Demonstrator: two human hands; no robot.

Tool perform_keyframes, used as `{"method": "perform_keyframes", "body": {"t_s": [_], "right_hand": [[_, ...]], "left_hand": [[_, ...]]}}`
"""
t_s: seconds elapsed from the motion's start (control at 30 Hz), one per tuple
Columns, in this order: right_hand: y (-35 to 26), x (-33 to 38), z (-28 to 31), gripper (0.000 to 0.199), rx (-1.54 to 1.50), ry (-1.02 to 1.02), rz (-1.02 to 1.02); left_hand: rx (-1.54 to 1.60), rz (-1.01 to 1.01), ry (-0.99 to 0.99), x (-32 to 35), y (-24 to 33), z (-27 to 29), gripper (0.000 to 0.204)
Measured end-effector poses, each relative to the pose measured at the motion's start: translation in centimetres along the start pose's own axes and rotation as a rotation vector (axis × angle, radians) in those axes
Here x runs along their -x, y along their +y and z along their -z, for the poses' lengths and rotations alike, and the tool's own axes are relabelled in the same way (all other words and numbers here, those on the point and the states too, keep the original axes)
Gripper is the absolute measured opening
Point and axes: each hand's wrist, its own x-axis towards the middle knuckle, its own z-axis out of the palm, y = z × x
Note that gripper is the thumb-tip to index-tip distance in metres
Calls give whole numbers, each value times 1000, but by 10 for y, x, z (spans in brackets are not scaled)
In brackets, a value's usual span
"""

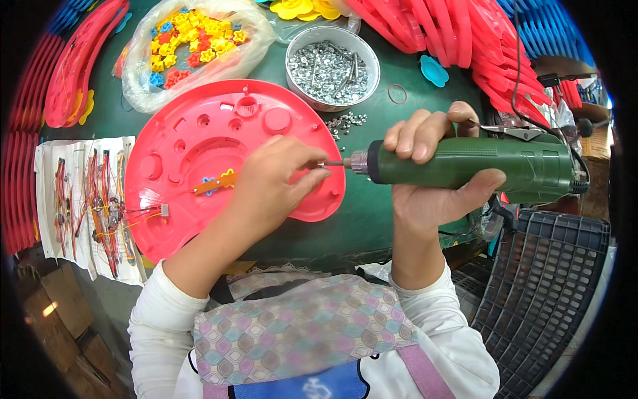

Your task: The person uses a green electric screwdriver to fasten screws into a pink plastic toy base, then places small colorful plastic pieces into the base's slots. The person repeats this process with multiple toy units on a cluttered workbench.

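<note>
My right hand (428, 149) wraps round a green electric screwdriver (492, 166), which lies level with its bit pointing left. At the bit's tip, the thumb and fingers of my left hand (276, 176) pinch a small silver screw (321, 164), mostly hidden by the fingers. Beneath my left hand lies a pink-red, kidney-shaped plastic shell (193, 120) with round posts and holes. Inside it sits a narrow orange circuit strip (207, 185) over blue and yellow flower pieces (226, 178). Thin wires run from the strip's side to a white connector (165, 210).
A white bowl of screws (332, 73) stands behind the shell, with loose screws (345, 123) beside it. A plastic bag (143, 80) holds flower pieces. Wired boards (106, 206) lie on white sheets at left. Red shells (452, 33) are stacked at back right; a dark crate (541, 286) stands at right.
</note>
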Motion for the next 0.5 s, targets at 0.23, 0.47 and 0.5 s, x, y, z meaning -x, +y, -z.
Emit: {"method": "perform_keyframes", "body": {"t_s": [0.23, 0.47, 0.5], "right_hand": [[12, 15, -11, 79, -75, 8, -47], [11, 13, -15, 83, -83, -53, 1], [11, 12, -15, 84, -85, -75, 12]], "left_hand": [[-157, -39, -4, 17, -7, 10, 16], [12, 15, -2, 19, -9, 11, 20], [34, 27, -7, 19, -7, 12, 19]]}}
